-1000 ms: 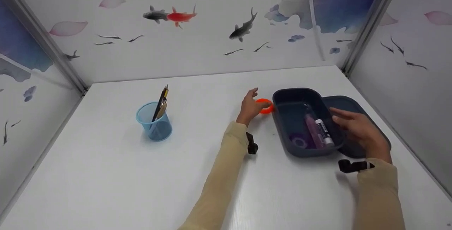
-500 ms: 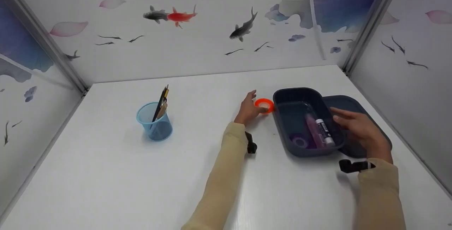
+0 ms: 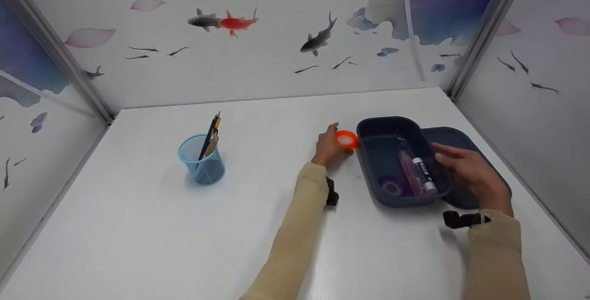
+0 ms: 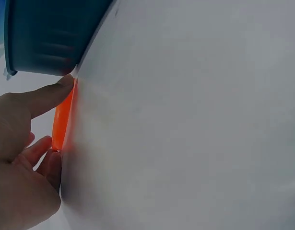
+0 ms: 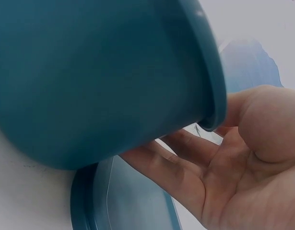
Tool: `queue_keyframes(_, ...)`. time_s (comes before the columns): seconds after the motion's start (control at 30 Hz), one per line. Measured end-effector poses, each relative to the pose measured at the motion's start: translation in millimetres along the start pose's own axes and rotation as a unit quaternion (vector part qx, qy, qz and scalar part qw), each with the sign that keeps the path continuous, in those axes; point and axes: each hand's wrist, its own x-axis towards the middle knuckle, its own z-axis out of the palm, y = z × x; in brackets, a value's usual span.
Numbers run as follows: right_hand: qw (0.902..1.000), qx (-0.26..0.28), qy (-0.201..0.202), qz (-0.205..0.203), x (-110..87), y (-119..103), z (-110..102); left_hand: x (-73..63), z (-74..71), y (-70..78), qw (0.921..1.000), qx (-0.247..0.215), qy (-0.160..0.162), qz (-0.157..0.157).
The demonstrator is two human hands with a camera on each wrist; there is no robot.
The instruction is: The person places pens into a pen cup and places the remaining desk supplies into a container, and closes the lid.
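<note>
My left hand (image 3: 329, 148) is at the left side of a dark blue box (image 3: 382, 152). Between its thumb and fingers it pinches an orange tape roll (image 3: 346, 139), which lies flat on the table close to the box wall; the left wrist view shows the tape roll (image 4: 63, 120) edge-on. My right hand (image 3: 472, 171) rests its loosely extended fingers against the box's right side, with fingertips right at the rim. In the right wrist view, the fingers (image 5: 166, 165) reach behind the box wall (image 5: 104, 86). Inside the box lie a pink-purple tube (image 3: 410, 171), a white stick (image 3: 424, 175) and a purple tape roll (image 3: 391, 185).
The dark blue lid (image 3: 454, 136) lies on the table beneath my right hand, right of the box. A blue mesh pen cup (image 3: 205, 166) holding a few pens and a brown tool stands on the left. White patterned walls (image 3: 276, 60) enclose the table's back and sides.
My left fingers have shifted around the orange tape roll; the thumb, which lay across it, is now at its near edge. The right hand and the box have stayed in place.
</note>
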Motion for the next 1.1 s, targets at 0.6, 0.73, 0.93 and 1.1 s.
queue_keyframes(0.6, 0.9999, -0.005, 0.007, 0.012, 3.6, -0.5, 2.7, -1.0, 1.2, 2.3, 0.9984, 0.044, 0.032, 0.009)
queue_keyframes(0.73, 0.9997, -0.009, 0.009, 0.020, 3.2, 0.2, 3.4, -0.8, -4.2, 1.9, 0.9996, 0.021, 0.018, -0.003)
queue_keyframes(0.93, 0.9994, -0.022, 0.014, 0.023, 2.9, 0.5, 3.3, -1.9, -14.6, -2.1, 0.9998, -0.015, -0.015, 0.001)
queue_keyframes(1.1, 0.9997, -0.016, 0.011, 0.018, 3.6, -0.4, 2.5, -1.9, -22.8, -5.8, 0.9990, -0.022, -0.034, 0.022)
